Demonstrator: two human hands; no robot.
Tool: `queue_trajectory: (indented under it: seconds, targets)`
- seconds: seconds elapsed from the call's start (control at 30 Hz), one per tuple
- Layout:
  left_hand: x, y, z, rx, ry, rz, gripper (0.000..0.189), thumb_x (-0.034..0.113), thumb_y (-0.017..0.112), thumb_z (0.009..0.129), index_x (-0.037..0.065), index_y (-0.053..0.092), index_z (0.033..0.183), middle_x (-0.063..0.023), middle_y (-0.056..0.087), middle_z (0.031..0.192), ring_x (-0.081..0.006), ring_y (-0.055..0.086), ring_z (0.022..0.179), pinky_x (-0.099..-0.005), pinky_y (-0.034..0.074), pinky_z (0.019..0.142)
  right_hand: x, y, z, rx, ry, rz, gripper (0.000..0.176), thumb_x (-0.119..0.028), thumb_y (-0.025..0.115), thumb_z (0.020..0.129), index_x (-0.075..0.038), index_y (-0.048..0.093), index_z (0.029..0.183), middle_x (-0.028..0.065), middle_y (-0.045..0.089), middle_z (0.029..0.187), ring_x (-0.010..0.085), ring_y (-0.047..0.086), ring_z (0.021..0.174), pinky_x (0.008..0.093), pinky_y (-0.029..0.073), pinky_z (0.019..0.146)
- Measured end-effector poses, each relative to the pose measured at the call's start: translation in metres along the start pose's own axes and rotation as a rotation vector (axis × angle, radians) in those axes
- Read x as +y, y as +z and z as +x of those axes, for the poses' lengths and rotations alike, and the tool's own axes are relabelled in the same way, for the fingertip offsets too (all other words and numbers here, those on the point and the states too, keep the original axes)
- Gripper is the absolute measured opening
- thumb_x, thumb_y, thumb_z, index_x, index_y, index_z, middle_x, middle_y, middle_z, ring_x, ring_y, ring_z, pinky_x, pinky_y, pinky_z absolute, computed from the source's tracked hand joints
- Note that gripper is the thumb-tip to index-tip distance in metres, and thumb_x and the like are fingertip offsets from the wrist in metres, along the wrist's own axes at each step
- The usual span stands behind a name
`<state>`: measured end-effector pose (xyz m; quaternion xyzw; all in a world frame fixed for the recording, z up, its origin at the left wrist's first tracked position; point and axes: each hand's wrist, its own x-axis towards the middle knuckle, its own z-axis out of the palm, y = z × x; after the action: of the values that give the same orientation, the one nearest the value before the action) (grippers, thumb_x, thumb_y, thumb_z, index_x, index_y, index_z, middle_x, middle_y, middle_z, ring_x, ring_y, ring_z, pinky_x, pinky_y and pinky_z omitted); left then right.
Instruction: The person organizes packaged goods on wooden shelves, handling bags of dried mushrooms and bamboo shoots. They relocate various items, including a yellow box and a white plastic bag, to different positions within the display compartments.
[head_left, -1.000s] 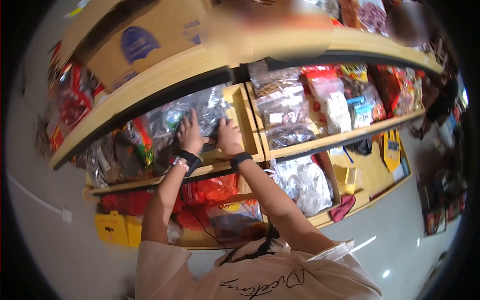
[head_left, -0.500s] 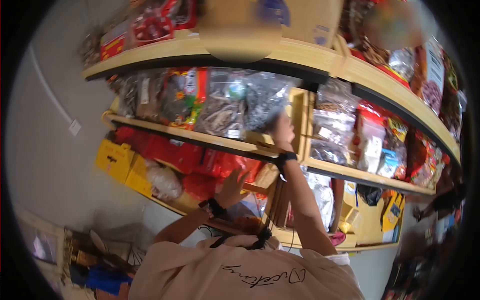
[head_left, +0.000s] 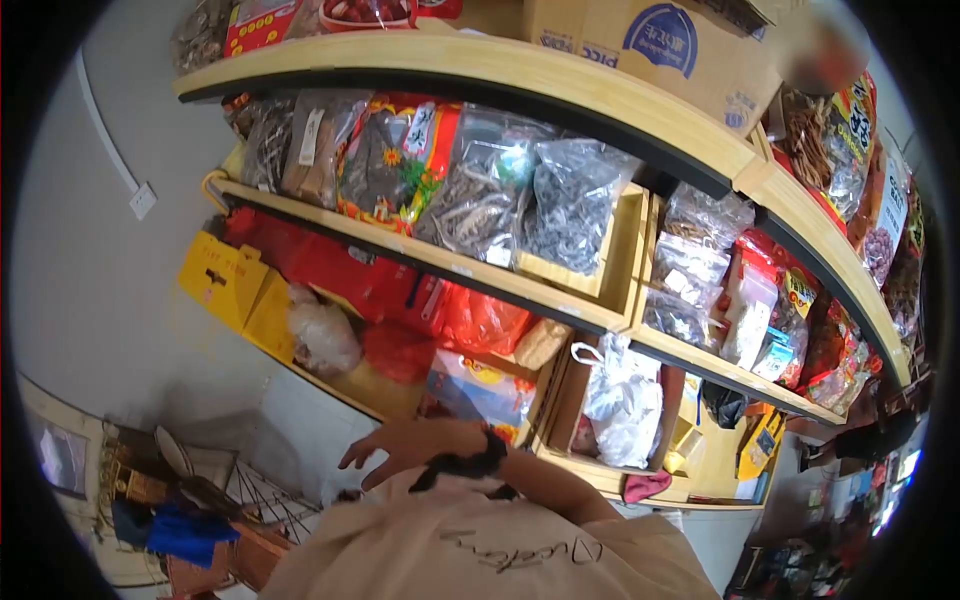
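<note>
Hand [head_left: 405, 443], probably the right, hovers before the chest, fingers [head_left: 352, 458] spread wide and empty, just below a printed bag [head_left: 478, 388] on the bottom shelf [head_left: 372, 392].

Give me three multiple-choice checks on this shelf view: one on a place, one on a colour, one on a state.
1. Where is the white bag?
A) top shelf
B) lowest shelf
C) floor

2. What colour are the boxes at lower left?
A) blue
B) green
C) yellow

3. How is the hand?
A) open and empty
B) gripping a bag
C) flat on a shelf

Answers:
1 B, the bag sits in the lowest wooden compartment.
2 C, both boxes are plain yellow.
3 A, the fingers are spread with nothing in them.
</note>
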<state>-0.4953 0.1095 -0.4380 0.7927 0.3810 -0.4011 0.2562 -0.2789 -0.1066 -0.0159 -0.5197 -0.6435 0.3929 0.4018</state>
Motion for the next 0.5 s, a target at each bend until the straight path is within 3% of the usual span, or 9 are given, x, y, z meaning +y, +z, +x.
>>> queue_trajectory:
  seconds: [0.07, 0.13, 0.17, 0.2, 0.23, 0.33, 0.4, 0.47, 0.5]
  targets:
    - [-0.012, 0.010, -0.002, -0.003, 0.139, 0.001, 0.055, 0.032, 0.064, 0.068, 0.005, 0.048, 0.114, -0.0151, 0.054, 0.110, -0.0279, 0.052, 0.102, -0.0355, 0.040, 0.088, 0.051, 0.024, -0.001, 0.315, 0.145, 0.006, 0.042, -0.034, 0.058, 0.077, -0.008, 0.055, 0.110, 0.0128, 0.058, 0.102, 0.0263, 0.055, 0.090, 0.0343, 0.041, 0.082]
    - [-0.032, 0.025, -0.005, -0.018, 0.234, -0.009, 0.052, 0.031, 0.063, 0.069, 0.006, 0.049, 0.112, -0.0148, 0.055, 0.108, -0.0278, 0.052, 0.100, -0.0353, 0.041, 0.087, 0.133, 0.055, -0.022, 0.397, 0.418, -0.730, 0.036, -0.034, 0.053, 0.081, -0.004, 0.055, 0.101, 0.0147, 0.058, 0.095, 0.0295, 0.056, 0.086, 0.0374, 0.044, 0.077]
    - [-0.040, 0.024, -0.002, -0.024, 0.278, 0.000, 0.051, 0.031, 0.063, 0.069, 0.006, 0.050, 0.111, -0.0147, 0.055, 0.107, -0.0277, 0.053, 0.099, -0.0352, 0.041, 0.086, 0.164, 0.061, -0.042, 0.416, 0.451, -0.547, 0.032, -0.030, 0.048, 0.082, -0.001, 0.055, 0.093, 0.0160, 0.058, 0.092, 0.0326, 0.057, 0.079, 0.0393, 0.045, 0.071]
    - [-0.043, 0.020, 0.001, -0.027, 0.303, 0.002, 0.049, 0.031, 0.063, 0.069, 0.006, 0.050, 0.110, -0.0145, 0.056, 0.107, -0.0276, 0.053, 0.098, -0.0351, 0.041, 0.086, 0.206, 0.083, -0.063, 0.624, 0.388, -0.524, 0.034, -0.032, 0.047, 0.081, 0.001, 0.054, 0.088, 0.0193, 0.058, 0.086, 0.0348, 0.056, 0.072, 0.0410, 0.045, 0.067]
    - [-0.044, 0.015, 0.003, -0.031, 0.318, -0.006, 0.048, 0.031, 0.063, 0.069, 0.006, 0.051, 0.109, -0.0144, 0.056, 0.106, -0.0276, 0.053, 0.097, -0.0350, 0.042, 0.085, 0.197, 0.082, -0.086, 0.343, 0.776, -0.375, 0.039, -0.036, 0.046, 0.080, 0.002, 0.055, 0.088, 0.0212, 0.058, 0.084, 0.0344, 0.057, 0.073, 0.0397, 0.045, 0.069]
    - [-0.040, -0.002, 0.009, -0.022, 0.319, -0.089, 0.044, 0.030, 0.062, 0.070, 0.006, 0.053, 0.106, -0.0140, 0.057, 0.103, -0.0274, 0.054, 0.094, -0.0346, 0.042, 0.083, 0.250, 0.122, -0.143, 0.405, 0.928, -0.198, 0.041, -0.038, 0.048, 0.078, 0.001, 0.057, 0.083, 0.0223, 0.059, 0.081, 0.0338, 0.058, 0.077, 0.0387, 0.045, 0.067]
    - [-0.042, -0.017, 0.010, -0.010, 0.309, -0.160, 0.041, 0.030, 0.061, 0.070, 0.007, 0.054, 0.104, -0.0137, 0.058, 0.101, -0.0272, 0.055, 0.093, -0.0344, 0.043, 0.082, 0.265, 0.148, -0.175, 0.611, 0.994, -0.149, 0.029, -0.024, 0.049, 0.072, 0.001, 0.061, 0.082, 0.0212, 0.061, 0.077, 0.0353, 0.060, 0.075, 0.0414, 0.048, 0.066]
    - [-0.040, -0.028, 0.010, -0.004, 0.303, -0.200, 0.039, 0.029, 0.061, 0.070, 0.007, 0.055, 0.102, -0.0135, 0.058, 0.099, -0.0271, 0.055, 0.091, -0.0342, 0.043, 0.081, 0.286, 0.174, -0.201, 0.405, 1.402, -0.025, 0.033, -0.018, 0.051, 0.064, -0.002, 0.063, 0.090, 0.0224, 0.060, 0.094, 0.0327, 0.058, 0.090, 0.0401, 0.047, 0.075]
    - [-0.040, -0.033, 0.012, -0.001, 0.301, -0.213, 0.038, 0.029, 0.061, 0.071, 0.007, 0.056, 0.101, -0.0133, 0.059, 0.099, -0.0270, 0.056, 0.090, -0.0341, 0.043, 0.080, 0.321, 0.203, -0.227, 0.438, 1.419, -0.115, 0.033, -0.023, 0.049, 0.069, -0.003, 0.061, 0.092, 0.0215, 0.060, 0.092, 0.0340, 0.059, 0.088, 0.0414, 0.047, 0.074]
